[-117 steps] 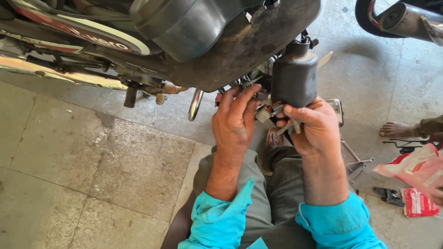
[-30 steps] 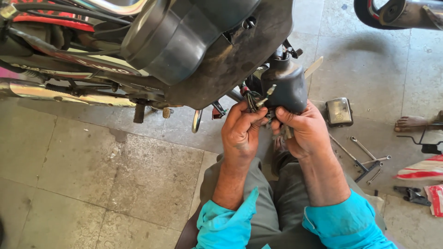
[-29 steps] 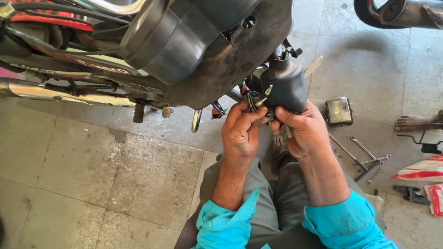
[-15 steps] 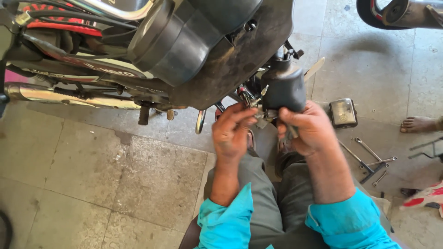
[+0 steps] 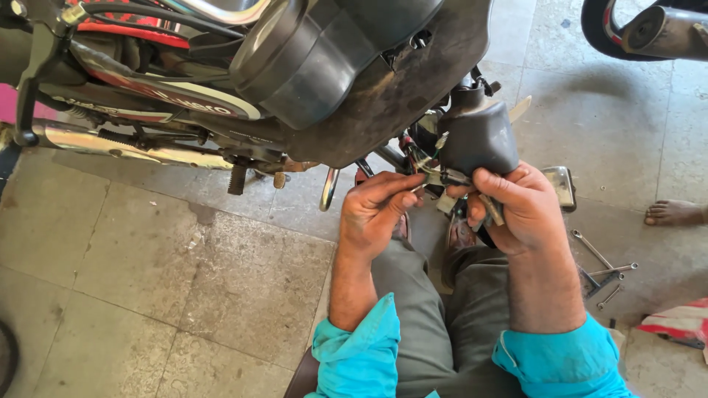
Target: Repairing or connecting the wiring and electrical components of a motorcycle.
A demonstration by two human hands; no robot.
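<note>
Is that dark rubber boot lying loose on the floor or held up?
Held up: the dark rubber boot is off the floor, the right hand gripping beneath it.

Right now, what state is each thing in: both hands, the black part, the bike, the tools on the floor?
Left hand: fingers pinched at the wires.
Right hand: gripping the black part's underside.
Black part: held up, wires hanging out.
Motorcycle: parked.
Wrenches: loose on floor.

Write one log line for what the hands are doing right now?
left hand: pinching small metal piece | right hand: gripping dark cover | motorcycle: above hands | wrenches: on floor
</note>
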